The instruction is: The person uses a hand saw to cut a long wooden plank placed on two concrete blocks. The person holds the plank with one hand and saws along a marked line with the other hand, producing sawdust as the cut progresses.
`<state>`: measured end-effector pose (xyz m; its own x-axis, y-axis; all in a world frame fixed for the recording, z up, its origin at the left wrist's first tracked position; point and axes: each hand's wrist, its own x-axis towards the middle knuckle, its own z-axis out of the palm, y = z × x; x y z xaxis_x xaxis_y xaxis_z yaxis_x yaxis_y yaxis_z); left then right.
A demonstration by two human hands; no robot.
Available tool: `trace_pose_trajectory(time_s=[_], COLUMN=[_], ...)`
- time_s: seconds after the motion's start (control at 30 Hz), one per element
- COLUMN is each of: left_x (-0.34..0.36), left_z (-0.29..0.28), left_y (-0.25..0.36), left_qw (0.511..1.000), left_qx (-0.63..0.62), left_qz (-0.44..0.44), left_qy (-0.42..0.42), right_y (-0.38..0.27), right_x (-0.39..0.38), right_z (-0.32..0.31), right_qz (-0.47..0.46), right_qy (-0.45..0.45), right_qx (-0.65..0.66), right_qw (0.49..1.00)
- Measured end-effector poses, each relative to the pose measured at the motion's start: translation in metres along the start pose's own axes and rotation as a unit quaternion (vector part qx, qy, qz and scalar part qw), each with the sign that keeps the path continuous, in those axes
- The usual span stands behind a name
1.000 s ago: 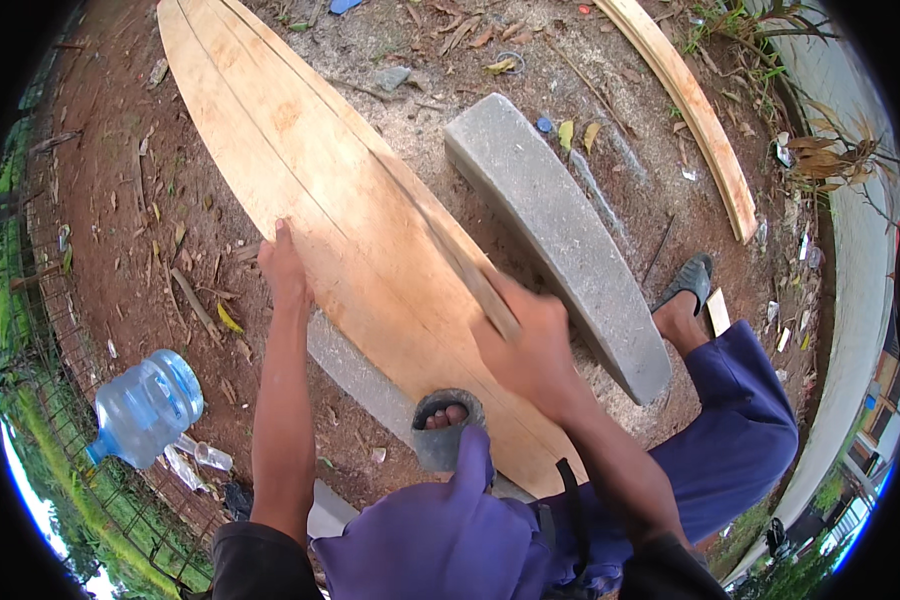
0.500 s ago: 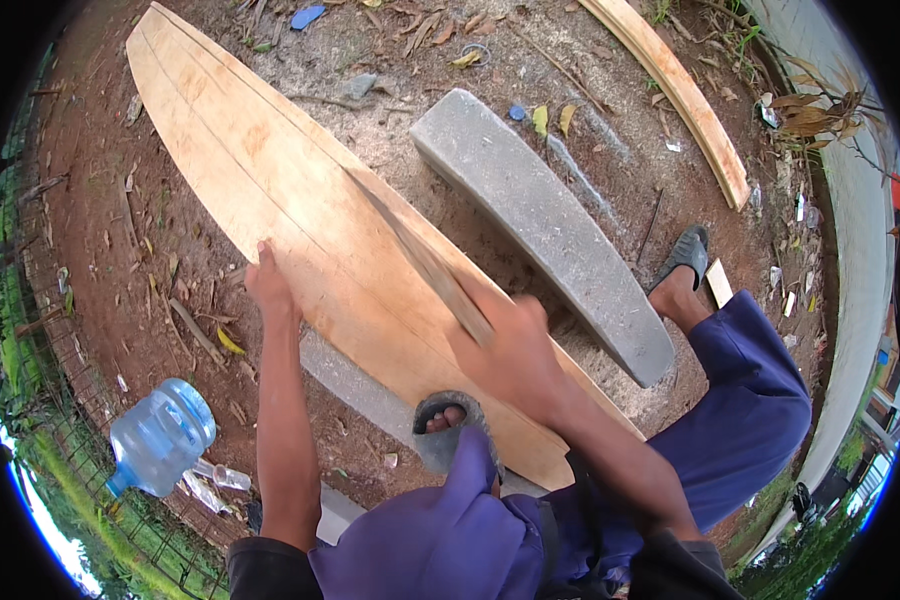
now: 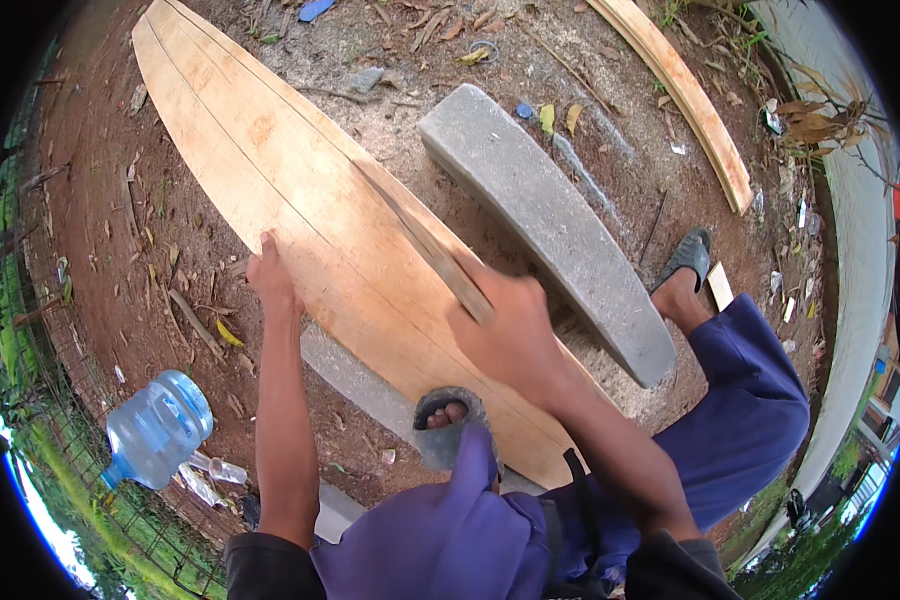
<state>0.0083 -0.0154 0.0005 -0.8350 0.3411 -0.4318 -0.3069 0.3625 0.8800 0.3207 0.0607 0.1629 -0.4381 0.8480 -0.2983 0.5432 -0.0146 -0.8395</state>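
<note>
While tight, right grip [image 3: 513,330] (around stick [image 3: 422,243])

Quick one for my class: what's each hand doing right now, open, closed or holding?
Left hand: closed on the edge of the wooden board.
Right hand: closed around a long, thin strip.

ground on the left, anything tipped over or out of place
Yes: the clear blue plastic jug lies on its side at lower left, with crumpled plastic beside it; odd, since such jugs normally stand upright.
</note>
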Motion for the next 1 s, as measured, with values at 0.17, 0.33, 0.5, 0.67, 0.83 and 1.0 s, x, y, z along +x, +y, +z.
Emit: trace_pose_trajectory(time_s=[0.17, 0.33, 0.5, 0.67, 0.83, 1.0], left_x=[0.000, 0.007, 0.000, -0.007, 0.008, 0.007], left_z=[0.000, 0.002, -0.005, 0.009, -0.001, -0.001], left_y=[0.004, -0.003, -0.001, 0.009, -0.004, -0.005], left_qw=[0.999, 0.999, 0.999, 0.999, 0.999, 0.999], left_qx=[-0.039, -0.028, -0.013, -0.050, -0.023, -0.034], left_qz=[0.015, 0.013, 0.019, 0.009, 0.023, 0.029], left_qy=[-0.018, -0.026, -0.029, -0.008, 0.005, 0.008], right_y=[-0.030, -0.019, -0.001, -0.020, -0.006, 0.008], right_x=[-0.141, -0.046, 0.001, -0.125, -0.041, -0.002], right_z=[-0.093, -0.025, -0.002, -0.077, -0.024, 0.001], right_qz=[0.021, 0.023, 0.002, 0.050, 0.021, -0.013], right_qy=[-0.005, 0.002, -0.014, -0.037, -0.006, 0.001], right_qx=[-0.040, -0.025, -0.010, -0.038, -0.029, -0.009], right_qw=[0.999, 0.999, 1.000, 0.997, 0.999, 1.000])
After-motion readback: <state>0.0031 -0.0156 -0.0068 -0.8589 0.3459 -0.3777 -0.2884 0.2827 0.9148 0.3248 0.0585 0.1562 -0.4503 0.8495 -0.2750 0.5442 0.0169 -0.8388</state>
